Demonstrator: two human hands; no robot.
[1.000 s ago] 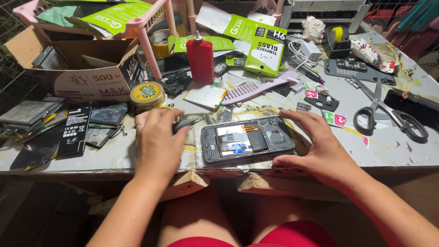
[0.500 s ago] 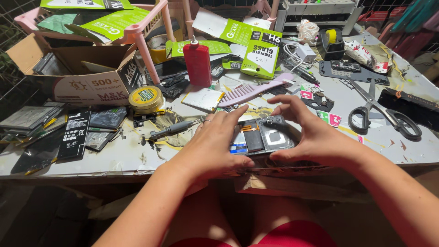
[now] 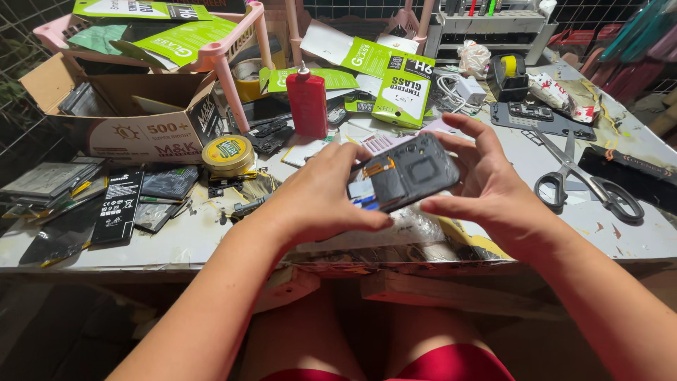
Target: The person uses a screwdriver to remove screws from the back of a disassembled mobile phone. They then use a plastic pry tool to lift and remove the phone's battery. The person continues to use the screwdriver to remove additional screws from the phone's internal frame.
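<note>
The table [image 3: 635, 243] is crowded from edge to edge: a cardboard box [image 3: 134, 120] at the back left, scissors [image 3: 585, 180] to the right, a red bottle [image 3: 307, 104] and a round tin [image 3: 227, 154] in the middle. The opened phone [image 3: 409, 173], which a second ago lay flat near the table's front edge, is now lifted and tilted above it. The left hand [image 3: 317, 197] grips its near end; the right hand [image 3: 486, 180] clasps the far end, fingers spread. Open room is only over the lap, in front of the edge.
</note>
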